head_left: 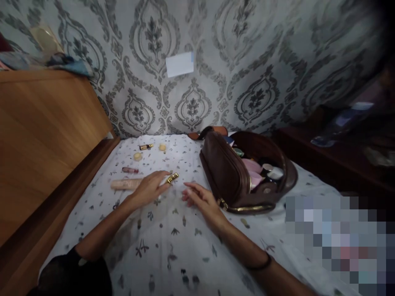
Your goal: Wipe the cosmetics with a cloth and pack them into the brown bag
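From where I'm standing, the person's left hand (149, 190) is gathering a slim gold-capped cosmetic tube (171, 178) in its lightly curled fingers, while the right hand (202, 201) is resting palm down and open, its fingers loosely spread and apparently holding nothing, just short of the tube's gold end. The tube is sitting between the two hands, above a white leaf-printed bedsheet (173, 255); it may be a lipstick, but it is too small and partly hidden to tell. Its long axis is running nearly level across the view, with the gold end pointing right and slightly up, toward the handbag. A tube this small seems best kept by its body, as it is here, with a firm but gentle pinch that leaves the gold end free and keeps it from slipping onto the sheet. Beyond the hands, a long beige tube (126, 184) and a small pink tube (130, 169) are lying on the sheet, with a black-and-gold lipstick (146, 146) and two round pale sponges (138, 156) farther up. To the right, a brown leather handbag (225, 172) is standing open, with a pink pouch (252, 165) showing inside, and a wooden bed panel (46, 135) is running along the left side.
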